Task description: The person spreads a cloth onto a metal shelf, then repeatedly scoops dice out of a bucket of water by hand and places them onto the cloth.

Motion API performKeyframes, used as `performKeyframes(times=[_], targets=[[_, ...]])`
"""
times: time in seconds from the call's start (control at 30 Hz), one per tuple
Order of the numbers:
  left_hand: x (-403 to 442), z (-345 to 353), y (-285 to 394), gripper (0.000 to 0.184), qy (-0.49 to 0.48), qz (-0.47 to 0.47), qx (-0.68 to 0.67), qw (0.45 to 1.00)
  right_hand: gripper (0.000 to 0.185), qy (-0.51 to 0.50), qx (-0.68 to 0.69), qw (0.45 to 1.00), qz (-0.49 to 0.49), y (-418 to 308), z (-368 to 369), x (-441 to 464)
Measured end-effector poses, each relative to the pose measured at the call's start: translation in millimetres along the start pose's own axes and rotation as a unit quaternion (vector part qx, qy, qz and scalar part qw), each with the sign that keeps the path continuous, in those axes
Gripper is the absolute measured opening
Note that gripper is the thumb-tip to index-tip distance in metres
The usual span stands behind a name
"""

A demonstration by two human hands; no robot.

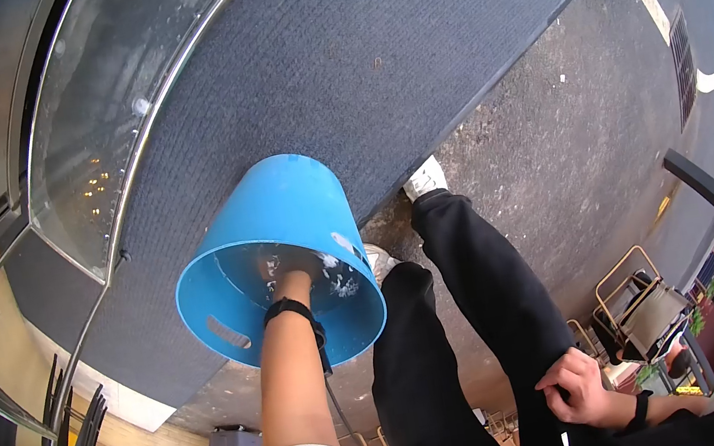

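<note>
Head view gives me the blue bucket point(278, 198) over the dark mat point(404, 47), just left of the legs, tilted with its mouth toward me; I cannot tell what supports it. The left hand point(295, 283) is inside it, so I judge the step in hand to be a reach toward the bottom. Its fingers are lost in the shadow, and I cannot tell whether they are apart, together or clamped on anything. White bits point(343, 285) lie beyond the wrist, against the inner wall or bottom. The right hand point(575, 386) rests on the right thigh, fingers loosely curled; I cannot tell whether they pinch the cloth.

As I read it, any move from here calls for keeping the wristband point(288, 307) and thin cable point(343, 412) clear of the rim, and the free hand could steady the bucket. Around it, a metal rail point(142, 148) runs along the left, the white shoes point(425, 179) stand close on the right, and a folding chair point(648, 322) sits well apart.
</note>
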State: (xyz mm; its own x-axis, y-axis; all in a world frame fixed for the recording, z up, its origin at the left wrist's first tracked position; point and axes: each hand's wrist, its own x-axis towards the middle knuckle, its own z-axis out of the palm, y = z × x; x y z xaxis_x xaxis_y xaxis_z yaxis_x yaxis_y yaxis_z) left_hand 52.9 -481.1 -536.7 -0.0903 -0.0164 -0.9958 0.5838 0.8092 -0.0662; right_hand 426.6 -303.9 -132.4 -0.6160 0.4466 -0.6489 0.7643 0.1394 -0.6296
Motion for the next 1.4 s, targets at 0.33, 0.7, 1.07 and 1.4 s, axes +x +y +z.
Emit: performKeyframes(times=[0.33, 0.7, 1.07, 1.4], targets=[[-49.0, -34.3, 37.7, 0.052, 0.067, -0.021, 0.029, 0.997, 0.021, 0.004, 0.008, 1.000, -0.006, 0.1, 0.8, 3.5], [-54.1, -33.2, 29.8, 0.054, 0.089, -0.015, 0.201, 0.975, 0.021, 0.001, 0.004, 1.000, 0.000, -4.1, 0.9, 4.2], [-42.3, -22.2, 57.9, 0.052, 0.127, -0.011, 0.023, 0.992, 0.020, 0.003, 0.001, 1.000, 0.004, -6.3, 5.8, 4.3], [-39.6, -41.5, 100.2, 0.049, 0.120, 0.030, -0.051, 0.991, 0.020, 0.002, 0.001, 1.000, 0.001, -6.5, 4.7, 6.1]])
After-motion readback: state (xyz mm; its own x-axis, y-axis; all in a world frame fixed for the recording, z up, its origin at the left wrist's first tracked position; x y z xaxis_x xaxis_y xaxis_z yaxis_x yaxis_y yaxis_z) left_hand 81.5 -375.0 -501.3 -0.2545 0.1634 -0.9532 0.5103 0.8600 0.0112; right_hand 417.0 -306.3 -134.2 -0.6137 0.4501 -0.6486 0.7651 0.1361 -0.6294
